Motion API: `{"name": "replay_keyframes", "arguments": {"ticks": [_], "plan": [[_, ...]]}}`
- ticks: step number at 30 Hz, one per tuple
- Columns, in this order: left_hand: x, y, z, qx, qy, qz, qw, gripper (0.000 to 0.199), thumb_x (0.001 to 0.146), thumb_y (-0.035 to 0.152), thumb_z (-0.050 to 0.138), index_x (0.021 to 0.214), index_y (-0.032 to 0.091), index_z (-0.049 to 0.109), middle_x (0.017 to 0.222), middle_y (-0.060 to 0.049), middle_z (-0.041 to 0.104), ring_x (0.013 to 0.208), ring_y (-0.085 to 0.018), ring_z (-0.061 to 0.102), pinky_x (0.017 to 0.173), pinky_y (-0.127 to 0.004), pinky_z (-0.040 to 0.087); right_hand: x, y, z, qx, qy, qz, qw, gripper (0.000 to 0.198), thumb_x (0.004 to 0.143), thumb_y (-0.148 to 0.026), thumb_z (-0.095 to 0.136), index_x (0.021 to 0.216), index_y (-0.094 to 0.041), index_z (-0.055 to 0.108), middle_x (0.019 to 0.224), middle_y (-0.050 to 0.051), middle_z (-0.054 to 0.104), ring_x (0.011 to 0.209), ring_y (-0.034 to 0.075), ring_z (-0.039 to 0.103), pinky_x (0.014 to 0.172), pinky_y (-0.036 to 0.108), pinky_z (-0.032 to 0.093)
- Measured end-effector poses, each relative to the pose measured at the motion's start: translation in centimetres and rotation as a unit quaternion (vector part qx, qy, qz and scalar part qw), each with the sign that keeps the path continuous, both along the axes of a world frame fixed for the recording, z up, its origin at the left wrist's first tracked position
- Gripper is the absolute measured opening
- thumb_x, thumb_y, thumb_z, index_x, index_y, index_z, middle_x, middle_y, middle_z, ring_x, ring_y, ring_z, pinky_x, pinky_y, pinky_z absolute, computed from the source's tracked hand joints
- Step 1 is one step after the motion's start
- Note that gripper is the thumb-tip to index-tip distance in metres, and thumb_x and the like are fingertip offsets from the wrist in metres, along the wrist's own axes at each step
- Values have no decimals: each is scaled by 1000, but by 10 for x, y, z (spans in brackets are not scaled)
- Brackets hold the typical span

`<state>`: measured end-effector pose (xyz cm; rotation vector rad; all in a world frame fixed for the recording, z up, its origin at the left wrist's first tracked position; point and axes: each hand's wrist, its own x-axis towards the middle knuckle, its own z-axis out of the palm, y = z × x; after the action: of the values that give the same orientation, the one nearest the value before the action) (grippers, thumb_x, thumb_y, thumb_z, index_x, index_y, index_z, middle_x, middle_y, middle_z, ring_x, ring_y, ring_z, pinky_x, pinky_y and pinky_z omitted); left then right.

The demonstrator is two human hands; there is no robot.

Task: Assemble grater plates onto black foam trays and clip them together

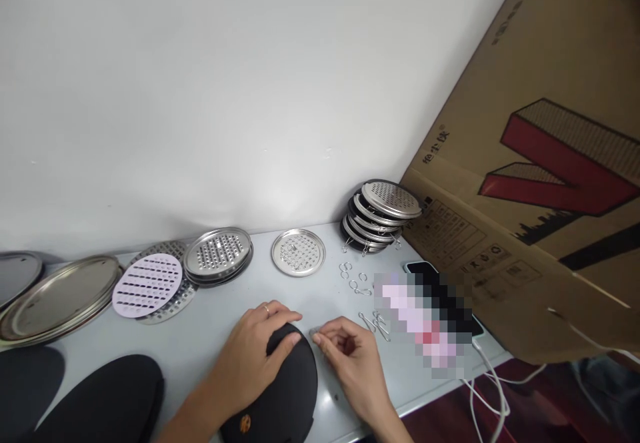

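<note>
A black round disc (295, 390) with a small orange mark lies tilted at the front of the table. My left hand (250, 360) is wrapped over its upper edge, thumb on the near face. Just right of that edge, my right hand (353, 363) pinches thumb and forefinger together on something small and greyish, too small to name. Several bent wire clips (375, 323) lie to the right of this hand, with small wire rings (345, 270) behind them. Beyond the hands rests a round metal grater plate (299, 252).
Grater discs with wire clips form a stack (383, 213) by the wall. Leftward are more grater plates (220, 253), a lilac slotted disc (147, 285), metal lids (60, 296) and black discs (107, 400). A phone (420, 268) with a white cable and a cardboard box (550, 283) bound the right.
</note>
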<state>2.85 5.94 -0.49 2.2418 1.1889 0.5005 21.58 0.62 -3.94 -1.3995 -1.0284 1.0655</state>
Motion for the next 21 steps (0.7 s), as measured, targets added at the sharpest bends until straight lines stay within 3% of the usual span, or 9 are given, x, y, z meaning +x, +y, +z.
{"name": "replay_keyframes", "arguments": {"ticks": [3, 8, 12, 21], "plan": [[3, 10, 10, -42, -55, -32, 997, 23, 98, 30, 51, 110, 31, 71, 101, 2, 73, 98, -18, 66, 91, -32, 49, -8, 5, 2, 8, 0, 30, 1000, 33, 85, -49, 72, 85, -16, 74, 66, 3, 67, 57, 14, 57, 53, 24, 47], [5, 21, 8, -50, -61, -3, 997, 18, 95, 24, 56, 91, 27, 74, 91, 3, 75, 89, -17, 68, 83, -29, 49, -13, 10, 5, 18, -44, 67, 997, 27, 92, -40, 63, 95, -17, 76, 77, 4, 68, 62, 16, 61, 50, 24, 45], [4, 22, -6, -25, -38, 0, 999, 20, 96, 21, 55, 95, 27, 73, 94, 3, 76, 90, -16, 68, 84, -28, 50, -10, 11, 6, 40, -121, 81, 989, 18, 92, -27, 62, 91, -21, 79, 77, 3, 69, 66, 15, 57, 60, 26, 42], [3, 16, -21, 26, 19, -5, 999, 24, 98, 18, 50, 99, 25, 72, 96, -1, 74, 95, -23, 64, 89, -38, 47, -18, 3, -7, 96, -227, 91, 965, 27, 97, -19, 50, 96, -23, 77, 76, 3, 60, 71, 17, 59, 65, 28, 43]]}}
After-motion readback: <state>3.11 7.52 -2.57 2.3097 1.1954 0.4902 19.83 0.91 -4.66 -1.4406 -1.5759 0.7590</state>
